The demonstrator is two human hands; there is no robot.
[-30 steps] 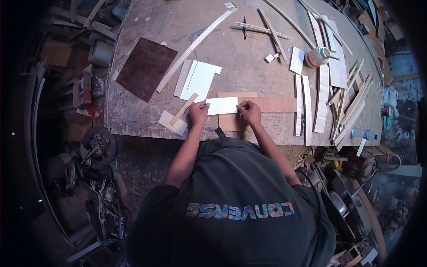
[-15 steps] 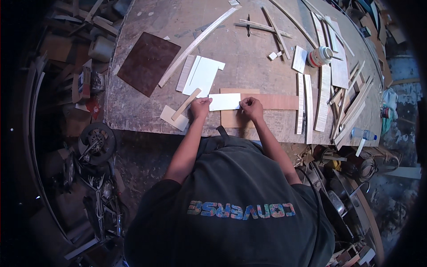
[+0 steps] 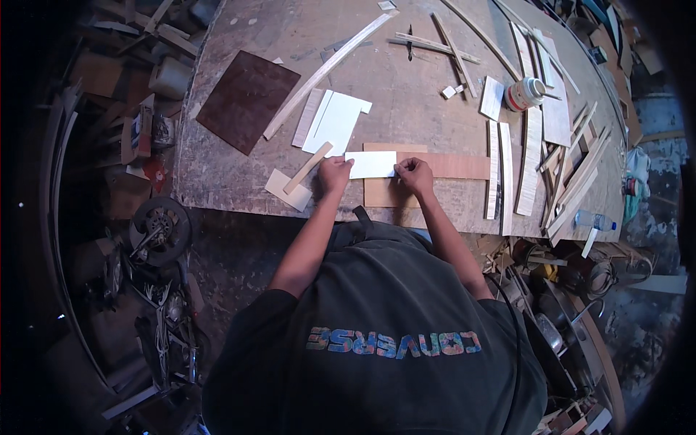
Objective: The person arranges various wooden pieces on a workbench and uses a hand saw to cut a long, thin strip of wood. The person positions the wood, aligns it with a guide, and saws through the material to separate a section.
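At bench near edge: left hand [image 3: 334, 174], right hand [image 3: 415, 174] grip pinching white sheet [image 3: 372, 164] ends.

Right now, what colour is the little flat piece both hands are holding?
White. The small flat sheet, pinched between the left hand and right hand, shows best in the head view.

Sheet [image 3: 372, 164] on board [image 3: 391, 190]

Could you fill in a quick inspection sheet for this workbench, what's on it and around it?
Surface: worn wooden workbench, scuffed.
Job's things: white sheet lying on a reddish-brown veneer strip.
Clutter: dark brown panel, pale wood strips, glue jar, plastic bottle.
Hands: left hand and right hand at the sheet's ends.
Cables: nothing seen.
Surroundings: wheel and scrap on the floor.
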